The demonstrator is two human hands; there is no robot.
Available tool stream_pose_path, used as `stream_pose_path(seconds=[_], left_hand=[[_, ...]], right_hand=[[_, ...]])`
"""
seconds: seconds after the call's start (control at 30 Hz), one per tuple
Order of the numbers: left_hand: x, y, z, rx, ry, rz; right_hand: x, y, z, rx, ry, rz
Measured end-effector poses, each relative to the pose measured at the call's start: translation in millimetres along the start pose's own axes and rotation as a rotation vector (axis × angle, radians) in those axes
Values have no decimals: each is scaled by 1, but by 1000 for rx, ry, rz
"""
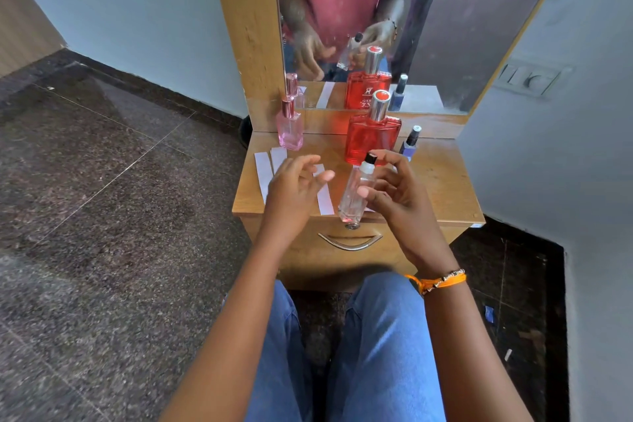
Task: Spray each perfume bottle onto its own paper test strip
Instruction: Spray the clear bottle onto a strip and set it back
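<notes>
My right hand [397, 188] grips a clear perfume bottle [352, 195] with a white collar and black nozzle, tilted, above the table's front edge. My left hand [294, 188] hovers open over the white paper strips, holding nothing. Two strips [263, 175] lie at the left and another strip [324, 197] lies between my hands. A pink bottle [290, 128] stands at the back left. A large red bottle [371, 139] with a silver cap stands at the back middle. A small blue bottle [409, 144] with a black cap stands to its right.
The wooden dressing table [442, 181] has a mirror [445, 27] behind it that repeats the bottles and my hands. A drawer with a metal handle [349, 243] faces my knees. Walls close in on the right; dark stone floor lies to the left.
</notes>
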State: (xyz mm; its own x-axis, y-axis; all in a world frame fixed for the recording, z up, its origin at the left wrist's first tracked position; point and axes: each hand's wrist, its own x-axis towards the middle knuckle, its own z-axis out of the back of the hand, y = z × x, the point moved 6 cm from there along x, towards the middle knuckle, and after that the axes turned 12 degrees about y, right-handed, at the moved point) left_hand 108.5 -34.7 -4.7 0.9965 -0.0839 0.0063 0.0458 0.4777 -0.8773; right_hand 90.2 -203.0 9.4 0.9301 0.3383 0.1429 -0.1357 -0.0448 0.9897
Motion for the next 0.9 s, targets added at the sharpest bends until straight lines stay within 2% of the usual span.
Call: stream_pose_path(seconds=[0.1,0.2,0.27,0.43,0.6,0.8,0.9], left_hand=[[17,7,1,272,-67,75],[32,11,-11,519,-14,132],[36,12,-16,585,-13,154],[36,8,-20,543,-47,157],[30,0,-18,456,-94,80],[19,-4,-7,56,-107,114],[13,-2,-2,-96,-70,159]], right_hand=[[-3,-3,-2,70,12,-11],[-5,-6,-6,210,19,-22],[-6,-6,-11,380,51,-14],[-7,-5,-23,698,161,20],[-8,-8,-34,935,235,48],[-11,-12,-39,1041,275,48],[-12,-14,-35,959,230,38]])
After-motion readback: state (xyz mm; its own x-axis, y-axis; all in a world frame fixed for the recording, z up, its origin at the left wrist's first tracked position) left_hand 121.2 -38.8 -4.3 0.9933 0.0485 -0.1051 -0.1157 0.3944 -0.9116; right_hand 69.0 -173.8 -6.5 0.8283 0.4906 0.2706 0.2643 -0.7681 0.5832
